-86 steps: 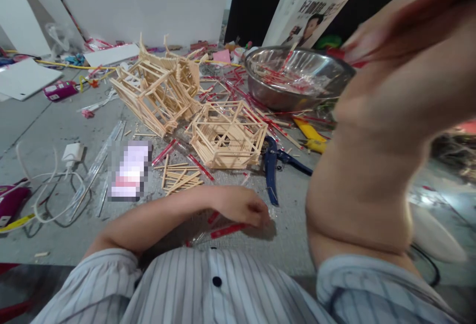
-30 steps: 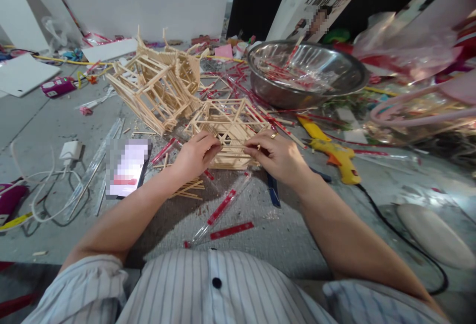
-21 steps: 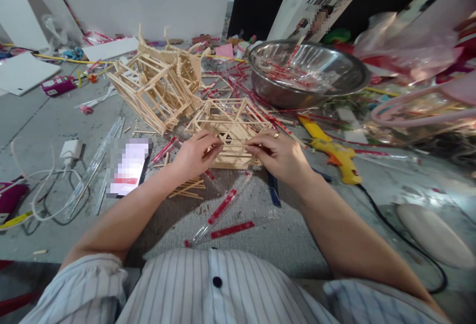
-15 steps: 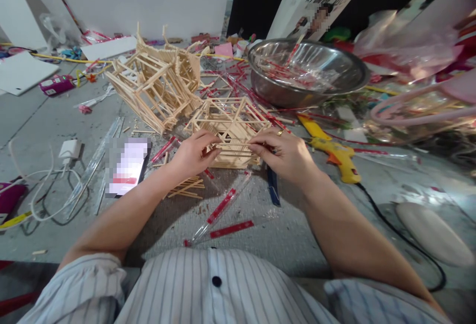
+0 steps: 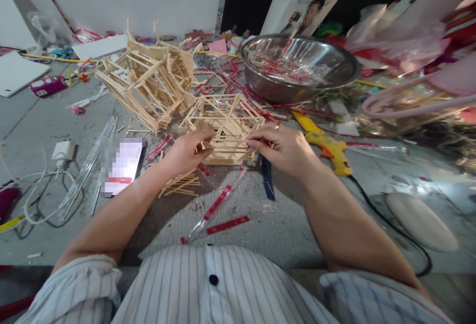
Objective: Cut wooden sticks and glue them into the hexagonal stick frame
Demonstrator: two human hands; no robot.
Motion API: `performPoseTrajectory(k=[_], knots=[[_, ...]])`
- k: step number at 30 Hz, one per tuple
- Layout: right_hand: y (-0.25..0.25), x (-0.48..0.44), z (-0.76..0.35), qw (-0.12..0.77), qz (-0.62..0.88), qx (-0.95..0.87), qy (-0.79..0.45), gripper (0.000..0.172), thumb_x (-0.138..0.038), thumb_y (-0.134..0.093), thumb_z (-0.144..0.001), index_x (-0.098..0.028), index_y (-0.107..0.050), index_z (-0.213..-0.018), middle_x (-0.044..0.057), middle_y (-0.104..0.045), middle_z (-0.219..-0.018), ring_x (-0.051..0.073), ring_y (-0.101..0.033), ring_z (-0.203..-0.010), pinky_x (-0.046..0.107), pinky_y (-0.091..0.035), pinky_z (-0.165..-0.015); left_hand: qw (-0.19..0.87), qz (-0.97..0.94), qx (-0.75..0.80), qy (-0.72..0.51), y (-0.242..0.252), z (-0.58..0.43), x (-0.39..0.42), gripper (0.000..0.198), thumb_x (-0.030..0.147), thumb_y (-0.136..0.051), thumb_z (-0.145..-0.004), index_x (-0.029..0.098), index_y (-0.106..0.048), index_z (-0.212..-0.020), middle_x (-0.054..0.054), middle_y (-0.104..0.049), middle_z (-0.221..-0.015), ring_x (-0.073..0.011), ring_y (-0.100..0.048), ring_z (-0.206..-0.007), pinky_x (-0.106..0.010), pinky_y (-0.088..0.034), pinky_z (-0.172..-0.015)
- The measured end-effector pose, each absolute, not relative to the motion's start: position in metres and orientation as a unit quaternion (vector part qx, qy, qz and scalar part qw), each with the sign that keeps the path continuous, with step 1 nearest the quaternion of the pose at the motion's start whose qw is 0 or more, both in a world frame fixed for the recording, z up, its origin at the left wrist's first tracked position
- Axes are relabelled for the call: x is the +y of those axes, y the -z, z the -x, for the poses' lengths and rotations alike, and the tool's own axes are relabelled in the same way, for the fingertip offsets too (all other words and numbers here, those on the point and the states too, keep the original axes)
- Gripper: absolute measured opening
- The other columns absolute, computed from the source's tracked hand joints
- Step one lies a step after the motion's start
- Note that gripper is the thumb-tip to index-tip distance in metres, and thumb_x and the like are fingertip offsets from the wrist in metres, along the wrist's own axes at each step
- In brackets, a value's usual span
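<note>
Between my two hands a thin wooden stick (image 5: 231,140) lies level across the front of a small frame of glued sticks (image 5: 227,161). My left hand (image 5: 188,153) pinches the stick's left end with thumb and fingers. At its right end, my right hand (image 5: 284,148), with a ring on one finger, pinches it too. Whether the stick touches the frame I cannot tell. A larger, tilted stick frame (image 5: 143,86) stands behind to the left. Near my left wrist lies a loose pile of sticks (image 5: 182,185).
A yellow glue gun (image 5: 329,145) with a black cord lies right of my right hand. Behind it stands a steel bowl (image 5: 297,93) of red-and-clear wrappers. A phone (image 5: 124,165) and a white charger (image 5: 63,150) are on the left. Empty wrappers (image 5: 219,202) lie in front.
The view has shifted slightly, so most things appear a little further left. Both hands keep their pinch on the stick at the front of the small frame.
</note>
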State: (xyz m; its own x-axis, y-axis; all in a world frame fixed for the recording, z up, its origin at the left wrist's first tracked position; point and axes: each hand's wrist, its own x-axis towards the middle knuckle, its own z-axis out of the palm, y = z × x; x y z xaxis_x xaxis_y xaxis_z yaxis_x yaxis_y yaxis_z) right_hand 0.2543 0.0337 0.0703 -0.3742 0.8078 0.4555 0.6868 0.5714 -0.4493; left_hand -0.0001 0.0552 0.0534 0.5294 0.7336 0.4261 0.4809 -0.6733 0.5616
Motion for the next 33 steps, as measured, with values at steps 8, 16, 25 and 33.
performPoseTrajectory(k=[8, 16, 25, 33], knots=[[-0.07, 0.035, -0.256, 0.322, 0.441, -0.834, -0.083, 0.013, -0.025, -0.058, -0.087, -0.021, -0.07, -0.086, 0.004, -0.073, -0.087, 0.016, -0.068, -0.08, 0.03, -0.052, -0.074, 0.203, -0.847, 0.347, -0.35, -0.054, 0.0, 0.055, 0.013, 0.016, -0.062, -0.082, 0.012, -0.062, -0.094, -0.005, -0.068, -0.09, -0.0068, -0.06, -0.065, -0.019, -0.051, -0.064], [-0.066, 0.035, -0.249, 0.332, 0.438, -0.831, -0.09, 0.014, -0.026, -0.057, -0.087, -0.021, -0.071, -0.086, 0.005, -0.073, -0.087, 0.017, -0.067, -0.082, 0.03, -0.052, -0.076, 0.182, -0.857, 0.315, -0.366, -0.054, 0.0, 0.057, 0.007, 0.014, -0.061, -0.082, 0.015, -0.064, -0.089, -0.004, -0.069, -0.088, -0.0104, -0.063, -0.079, -0.021, -0.051, -0.07], [-0.072, 0.029, -0.245, 0.321, 0.449, -0.826, -0.116, 0.016, -0.029, -0.056, -0.087, -0.024, -0.07, -0.084, 0.004, -0.072, -0.087, 0.017, -0.067, -0.082, 0.033, -0.052, -0.077, 0.124, -0.859, 0.33, -0.372, -0.051, -0.002, 0.052, 0.016, 0.027, -0.058, -0.089, 0.016, -0.068, -0.087, -0.009, -0.066, -0.098, -0.0127, -0.064, -0.084, -0.023, -0.05, -0.073], [-0.104, 0.019, -0.272, 0.337, 0.526, -0.777, -0.079, 0.025, -0.046, -0.051, -0.089, -0.028, -0.068, -0.093, 0.004, -0.07, -0.091, 0.02, -0.064, -0.079, 0.036, -0.05, -0.071, 0.164, -0.9, 0.3, -0.27, -0.098, 0.013, 0.046, 0.025, 0.026, -0.052, -0.09, 0.016, -0.067, -0.073, -0.005, -0.066, -0.077, -0.0123, -0.061, -0.072, -0.023, -0.045, -0.068]])
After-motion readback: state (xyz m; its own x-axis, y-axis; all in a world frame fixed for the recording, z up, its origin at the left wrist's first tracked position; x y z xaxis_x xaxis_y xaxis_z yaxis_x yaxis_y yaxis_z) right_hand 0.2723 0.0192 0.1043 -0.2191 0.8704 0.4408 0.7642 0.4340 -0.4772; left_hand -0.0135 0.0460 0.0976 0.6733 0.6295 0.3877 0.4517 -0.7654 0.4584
